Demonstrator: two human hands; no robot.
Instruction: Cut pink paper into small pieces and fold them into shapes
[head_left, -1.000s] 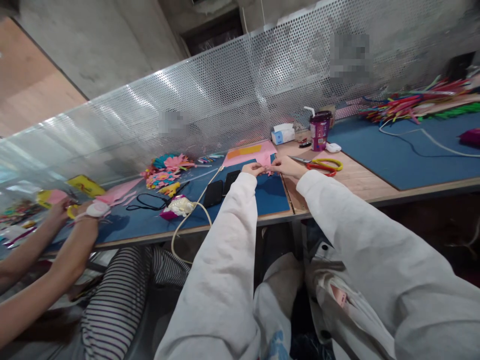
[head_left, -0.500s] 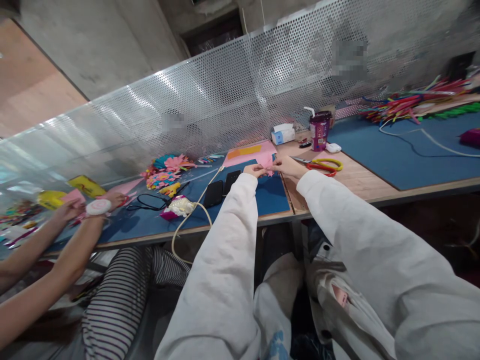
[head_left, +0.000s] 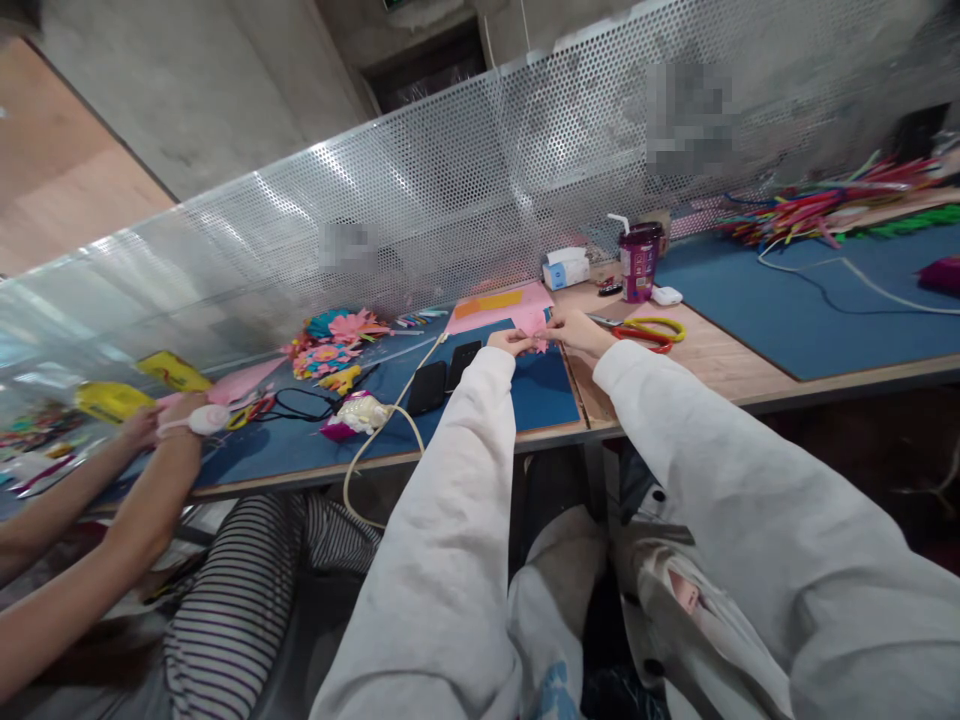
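Observation:
Between my two hands, above the blue mat [head_left: 551, 395], is a small pink paper flower [head_left: 537, 326] with pointed edges. My left hand [head_left: 513, 342] pinches it from the left, and the fingers of my right hand [head_left: 576, 330] close on its right side. Just right of my right hand lie scissors [head_left: 651, 333] with yellow and red handles. A sheet of pink paper [head_left: 501, 306] with an orange strip [head_left: 489, 302] rests behind the hands. Two black phones [head_left: 428, 387] lie to the left of my left sleeve.
A purple cup [head_left: 639, 262] with a straw, a tissue pack [head_left: 566, 268] and a white case [head_left: 667, 295] stand behind. Paper flowers [head_left: 330, 345], a white cable [head_left: 411, 385] and a snack wrapper [head_left: 358, 413] lie left. A co-worker's hands [head_left: 161, 420] work farther left. A perforated metal panel [head_left: 450, 180] backs the table.
My hands stay nearly in place, with the pink flower turned slightly between them. The co-worker's hands have moved closer together, and yellow-handled scissors now show on the table beside them.

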